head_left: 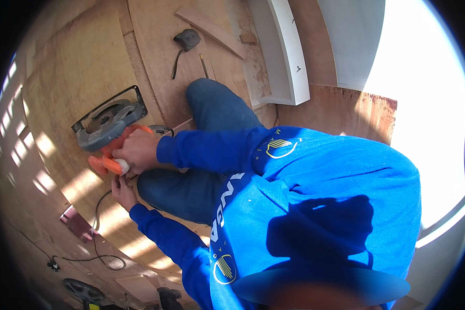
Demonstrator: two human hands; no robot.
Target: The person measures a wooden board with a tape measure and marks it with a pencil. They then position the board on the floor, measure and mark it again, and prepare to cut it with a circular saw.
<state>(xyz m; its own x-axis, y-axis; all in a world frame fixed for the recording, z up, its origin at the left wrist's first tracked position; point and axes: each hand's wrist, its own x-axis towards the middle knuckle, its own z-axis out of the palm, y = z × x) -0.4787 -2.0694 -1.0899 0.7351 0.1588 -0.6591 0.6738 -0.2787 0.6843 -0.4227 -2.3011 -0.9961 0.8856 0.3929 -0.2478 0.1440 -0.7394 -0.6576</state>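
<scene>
An orange and grey circular saw (111,126) lies on its side on a plywood sheet (67,88), its black base plate (138,95) tilted up. My right hand (139,150) is wrapped around the saw's orange body near its handle. Just below it, my left hand (123,193) has its fingers pinched together beside the saw's orange end; whatever they hold is hidden. A small white rounded piece (122,166) shows between the two hands, against the orange part. From near my left hand a dark power cord (96,217) trails down across the floor.
Beyond my knee (212,98) lie a black tape measure (188,39), a pencil (203,66) and a wood strip (212,32). A white frame (292,57) stands to their right. At lower left are a maroon box (78,223), a plug (52,265) and a dark round object (82,289).
</scene>
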